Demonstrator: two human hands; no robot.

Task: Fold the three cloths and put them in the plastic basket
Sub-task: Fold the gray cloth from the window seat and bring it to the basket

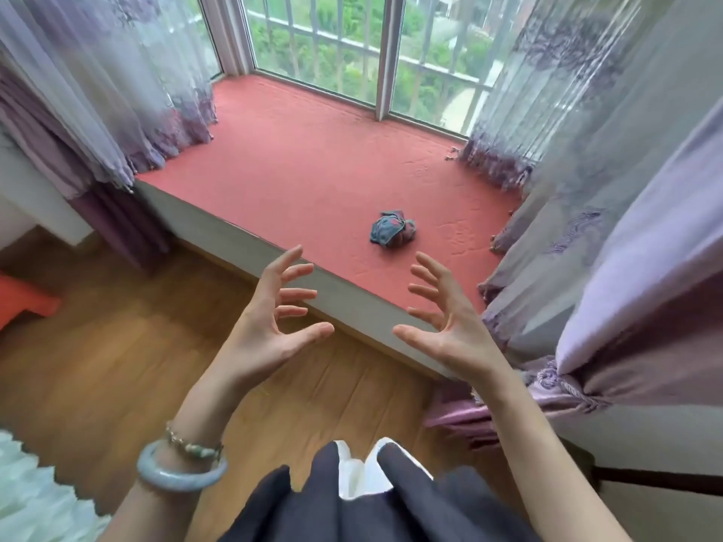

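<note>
A crumpled heap of cloth (392,228), blue-grey with reddish patches, lies on the red mat of the window seat (305,162); I cannot tell how many cloths are in it. My left hand (270,318) and my right hand (450,322) hover in the air in front of the seat's front edge, palms facing each other, fingers spread and empty. Both are nearer to me than the heap and apart from it. No plastic basket is in view.
Purple curtains (610,213) hang at both sides of the window seat, the right one tied back near the floor. A barred window (352,45) closes the far side. Wooden floor (117,346) lies below, with an orange-red object (23,299) at the left edge.
</note>
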